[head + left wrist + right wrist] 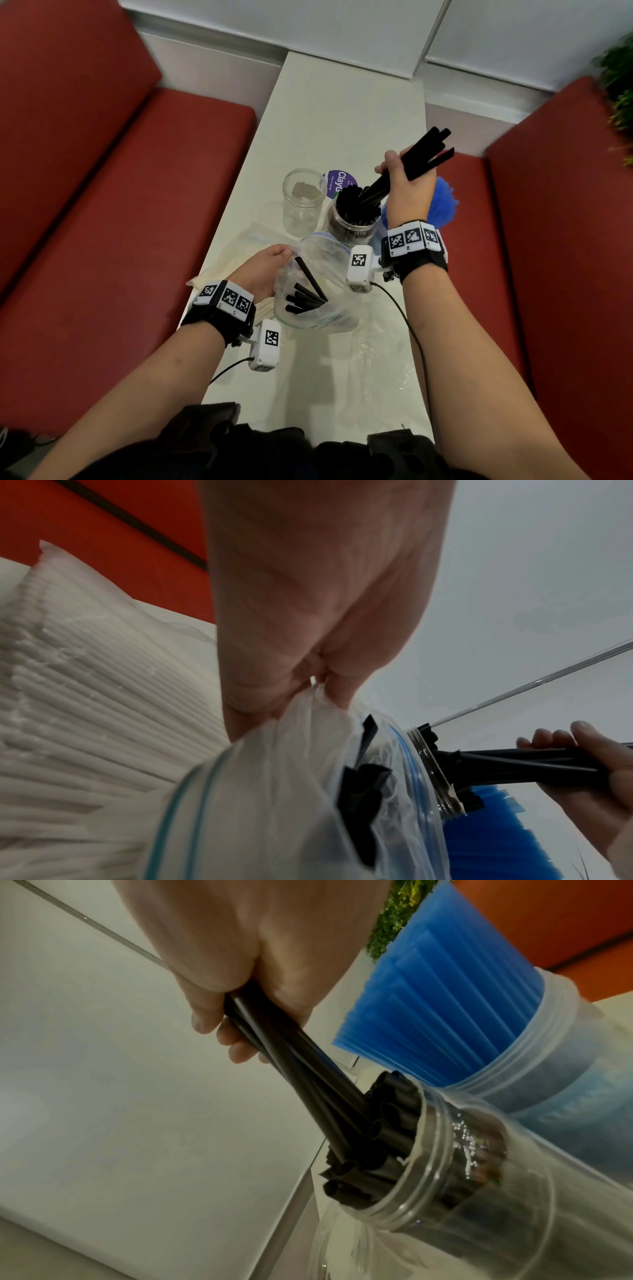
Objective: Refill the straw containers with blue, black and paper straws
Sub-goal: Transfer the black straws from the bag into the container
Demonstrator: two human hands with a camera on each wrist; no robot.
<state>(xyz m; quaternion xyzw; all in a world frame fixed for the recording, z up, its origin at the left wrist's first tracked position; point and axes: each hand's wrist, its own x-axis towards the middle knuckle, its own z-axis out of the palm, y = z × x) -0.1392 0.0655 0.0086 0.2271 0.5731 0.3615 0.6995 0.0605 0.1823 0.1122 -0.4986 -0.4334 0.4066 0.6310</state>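
Observation:
My right hand (404, 185) grips a bunch of black straws (424, 154) (301, 1058), their lower ends poking into a clear jar (354, 219) (472, 1172) packed with black straws. My left hand (265, 270) (308, 642) pinches the rim of a clear zip bag (318, 284) (291, 791) that holds several black straws (305, 298). An empty clear jar (303, 202) stands to the left of the black one. A jar of blue straws (442, 202) (445, 1010) stands behind my right hand. A pack of white paper straws (239, 253) (85, 696) lies under my left hand.
The narrow white table (342, 113) runs between two red benches (102, 205) (565, 240). A purple round sticker (339, 183) lies behind the jars. Crumpled clear plastic (380, 356) lies near the front right. A green plant (620, 102) is at the far right.

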